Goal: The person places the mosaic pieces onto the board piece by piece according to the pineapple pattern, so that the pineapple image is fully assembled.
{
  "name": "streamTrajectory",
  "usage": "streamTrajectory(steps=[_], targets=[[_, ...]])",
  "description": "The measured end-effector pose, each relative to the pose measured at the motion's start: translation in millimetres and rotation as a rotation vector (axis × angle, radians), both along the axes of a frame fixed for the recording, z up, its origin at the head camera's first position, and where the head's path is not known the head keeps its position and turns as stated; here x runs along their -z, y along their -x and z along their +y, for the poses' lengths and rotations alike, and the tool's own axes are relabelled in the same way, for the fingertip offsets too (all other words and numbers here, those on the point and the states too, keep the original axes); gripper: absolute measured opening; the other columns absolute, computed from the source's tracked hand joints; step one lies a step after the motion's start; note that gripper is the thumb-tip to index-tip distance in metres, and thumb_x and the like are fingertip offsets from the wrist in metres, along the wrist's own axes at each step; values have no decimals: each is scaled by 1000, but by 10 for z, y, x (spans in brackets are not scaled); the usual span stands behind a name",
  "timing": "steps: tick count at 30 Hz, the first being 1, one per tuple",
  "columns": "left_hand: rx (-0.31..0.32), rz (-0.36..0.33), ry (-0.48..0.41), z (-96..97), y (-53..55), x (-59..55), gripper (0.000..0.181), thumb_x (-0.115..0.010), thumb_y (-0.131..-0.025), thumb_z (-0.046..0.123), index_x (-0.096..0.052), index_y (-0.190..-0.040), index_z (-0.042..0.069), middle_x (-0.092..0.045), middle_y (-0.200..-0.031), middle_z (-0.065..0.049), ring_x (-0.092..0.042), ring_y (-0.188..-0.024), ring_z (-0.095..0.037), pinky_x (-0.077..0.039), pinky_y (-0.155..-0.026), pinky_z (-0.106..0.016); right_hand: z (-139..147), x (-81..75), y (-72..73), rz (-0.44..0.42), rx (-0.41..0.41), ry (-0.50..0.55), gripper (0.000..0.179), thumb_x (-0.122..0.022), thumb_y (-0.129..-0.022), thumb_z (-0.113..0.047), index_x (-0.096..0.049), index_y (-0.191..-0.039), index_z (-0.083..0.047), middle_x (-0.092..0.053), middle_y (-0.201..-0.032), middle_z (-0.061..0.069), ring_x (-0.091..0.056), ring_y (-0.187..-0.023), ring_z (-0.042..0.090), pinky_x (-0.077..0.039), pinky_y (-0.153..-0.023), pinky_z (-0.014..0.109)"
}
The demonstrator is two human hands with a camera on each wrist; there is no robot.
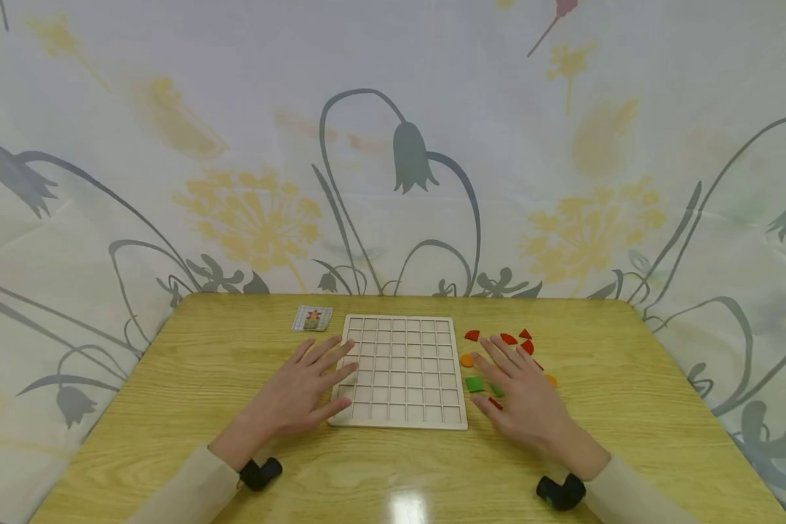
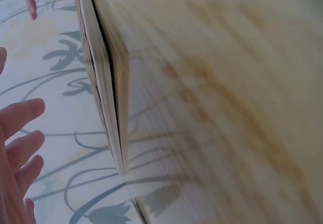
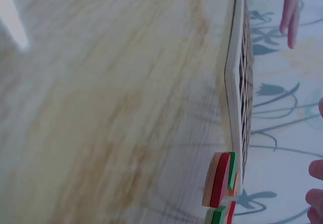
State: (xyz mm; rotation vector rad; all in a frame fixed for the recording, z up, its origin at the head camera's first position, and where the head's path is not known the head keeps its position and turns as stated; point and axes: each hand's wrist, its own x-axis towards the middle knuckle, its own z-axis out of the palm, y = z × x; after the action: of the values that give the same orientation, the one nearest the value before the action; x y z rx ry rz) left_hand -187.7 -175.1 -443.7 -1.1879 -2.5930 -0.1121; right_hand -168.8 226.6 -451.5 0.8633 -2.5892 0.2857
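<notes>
A pale wooden board [image 1: 406, 418] with a grid of square recesses lies on the table between both hands. My left hand [image 1: 304, 386] spreads its fingers over the board's left edge, holding nothing. In the left wrist view its fingers [image 2: 22, 146] show beside the board's edge [image 2: 103, 67]. My right hand [image 1: 524, 397], fingers spread, hovers over small coloured pieces right of the board. Around it lie a green square [image 1: 474, 384], an orange disc [image 1: 467, 360] and a red quarter-circle piece [image 1: 472, 335]. The hand partly hides several pieces.
A small card [image 1: 312, 319] with a grid and a coloured figure lies behind the board's left corner. A red triangle [image 1: 525, 334] is at the far right of the pieces. Behind the wooden table [image 1: 236, 320] hangs a flower-patterned cloth [image 1: 393, 233].
</notes>
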Motion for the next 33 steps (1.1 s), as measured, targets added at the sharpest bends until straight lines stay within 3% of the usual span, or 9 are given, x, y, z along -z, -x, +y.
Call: streamTrajectory(steps=[7,12,15,18,19,21,24,28,33], targets=[[6,-79,-136,24,43,0,30,-62,-99,31,-72,-122,15,-58,-140,-5,-51,-132,-26,-34,-111,-54,81,-7,98,-29,68,150,44,-74,-89,-22,-67,-128,-1,-55,-141,19,-47,-132,40,-40,-104,59],[-67,-332,-391,-7,132,66,18,-63,-99,22,-75,-109,12,-65,-130,-1,-56,-124,-24,-41,-106,-50,231,-12,223,-53,116,311,34,-70,-90,-9,-69,-122,1,-60,-133,21,-56,-121,41,-53,-86,53],[-117,-519,-570,-52,189,123,20,-60,-101,23,-73,-112,12,-64,-131,0,-53,-127,-28,-41,-105,-53,362,5,322,-94,141,429,30,-67,-93,-5,-69,-122,2,-61,-132,22,-68,-82,27,-54,-54,36],[-142,-631,-689,-102,258,201,23,-59,-102,26,-71,-116,11,-62,-135,-3,-50,-132,-31,-38,-107,-57,505,21,417,-165,187,527,29,-63,-97,-8,-68,-124,1,-63,-129,22,-45,-41,11,-32,-35,26],[-148,-652,-715,-117,281,226,25,-59,-102,26,-71,-117,11,-61,-136,-4,-48,-133,-32,-37,-107,-58,552,23,449,-203,212,559,30,-61,-99,-11,-67,-125,0,-67,-119,24,-37,-35,10,-29,-33,25],[-153,-676,-751,-146,323,268,26,-59,-102,26,-70,-119,10,-60,-137,-5,-47,-134,-33,-36,-108,-58,644,32,511,-271,262,614,31,-58,-101,-16,-67,-127,-3,-70,-98,27,-40,-36,12,-30,-33,26],[-144,-687,-755,-172,378,312,26,-61,-101,24,-70,-120,9,-58,-140,-5,-44,-136,-33,-33,-109,-59,770,43,595,-369,316,695,35,-54,-104,-22,-64,-132,-3,-69,-98,28,-63,-62,27,-41,-41,22],[-81,-656,-685,-167,438,344,24,-64,-99,17,-70,-120,8,-53,-145,-9,-41,-139,-35,-18,-116,-60,900,81,703,-432,347,725,38,-51,-106,-24,-62,-133,1,-59,-133,24,-61,-109,41,-49,-72,18],[-13,-607,-543,-168,477,375,30,-70,-94,15,-68,-123,7,-47,-151,-12,-34,-143,-34,-1,-116,-64,989,163,871,-520,331,715,38,-51,-106,-24,-61,-133,0,-56,-137,24,-49,-126,42,-44,-96,47]])
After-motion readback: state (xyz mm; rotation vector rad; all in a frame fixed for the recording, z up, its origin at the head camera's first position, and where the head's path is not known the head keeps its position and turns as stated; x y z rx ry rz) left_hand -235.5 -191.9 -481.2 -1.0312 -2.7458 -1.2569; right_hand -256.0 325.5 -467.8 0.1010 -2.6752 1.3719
